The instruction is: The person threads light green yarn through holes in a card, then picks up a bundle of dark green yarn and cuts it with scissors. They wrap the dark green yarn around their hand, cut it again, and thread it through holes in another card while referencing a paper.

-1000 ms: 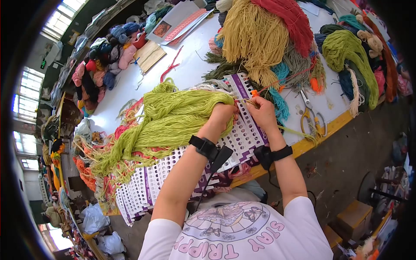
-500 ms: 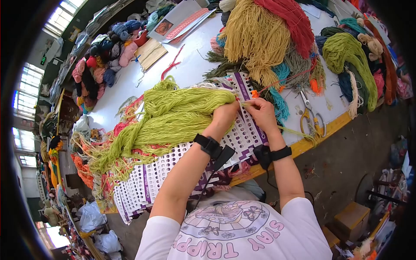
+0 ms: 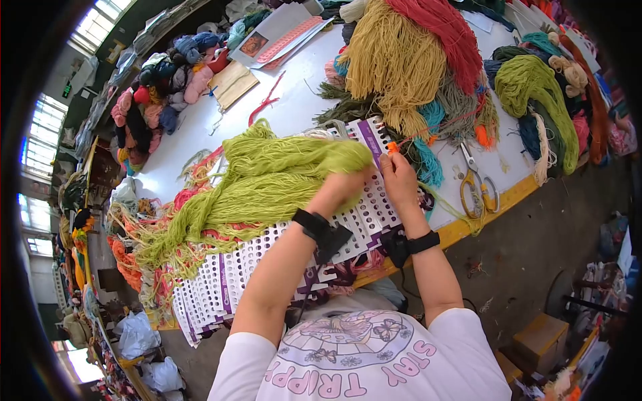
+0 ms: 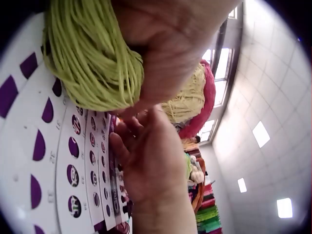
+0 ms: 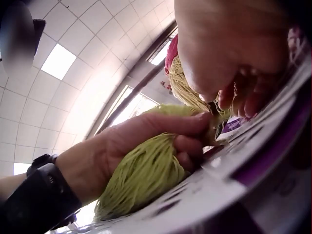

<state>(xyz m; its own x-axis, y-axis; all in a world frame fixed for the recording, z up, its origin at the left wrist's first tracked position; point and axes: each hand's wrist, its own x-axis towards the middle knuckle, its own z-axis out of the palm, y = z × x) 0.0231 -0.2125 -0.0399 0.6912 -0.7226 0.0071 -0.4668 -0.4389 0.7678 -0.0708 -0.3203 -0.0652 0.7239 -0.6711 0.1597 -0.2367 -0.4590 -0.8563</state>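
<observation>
From my head view, the white tabletop (image 3: 294,97) fills most of the middle of the frame, its yellow edge running along the lower right. A heap of tan yarn (image 3: 394,60) stands at the top, with red yarn (image 3: 438,33) draped over its right side. The lime-green hank (image 3: 257,177) lies at the centre, spread across overlapping punched cards (image 3: 221,284), white with purple bands. Its right end sits against the person's left grip (image 3: 344,187), which I see blurred there; in my right wrist view the fingers are curled round that end, thumb stretched forward along the top. The right grip (image 3: 401,180) is just beside it, over the right end of the cards, apart from the hank's main body. Its fingers are bent in my right wrist view, but I cannot tell whether they pinch anything. Further right I have yellow-handled scissors (image 3: 476,187) lying near the tabletop's edge, and, smallest, a bright orange bit (image 3: 392,147) just above the right grip.
</observation>
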